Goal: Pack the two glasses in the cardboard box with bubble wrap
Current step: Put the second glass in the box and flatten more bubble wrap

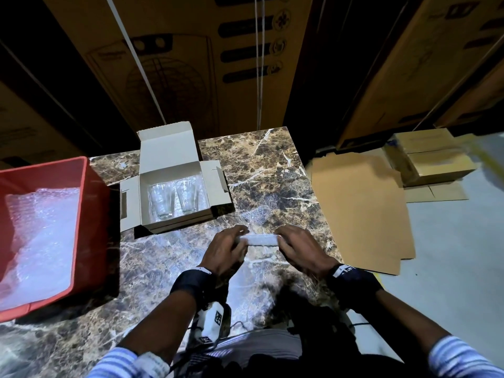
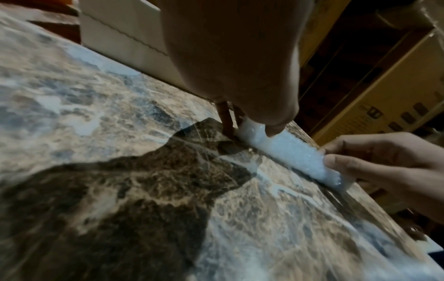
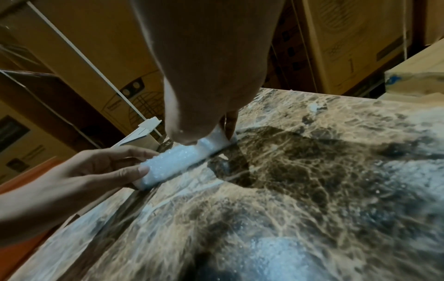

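Marble-patterned tabletop (image 1: 272,173) stands among tall cardboard cartons whose print is unreadable. Left hand (image 1: 226,248) and right hand (image 1: 300,248) each pinch an end of a bubble wrap roll (image 1: 257,239) on it. Both glasses (image 1: 173,197) lie in the open cardboard box (image 1: 166,148), beside a red bin (image 1: 90,214).

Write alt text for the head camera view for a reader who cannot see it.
Two hands, left hand and right hand, grip the ends of a small roll of bubble wrap above a marble table. Behind it an open cardboard box holds two glasses; a red bin of bubble wrap sits at left.
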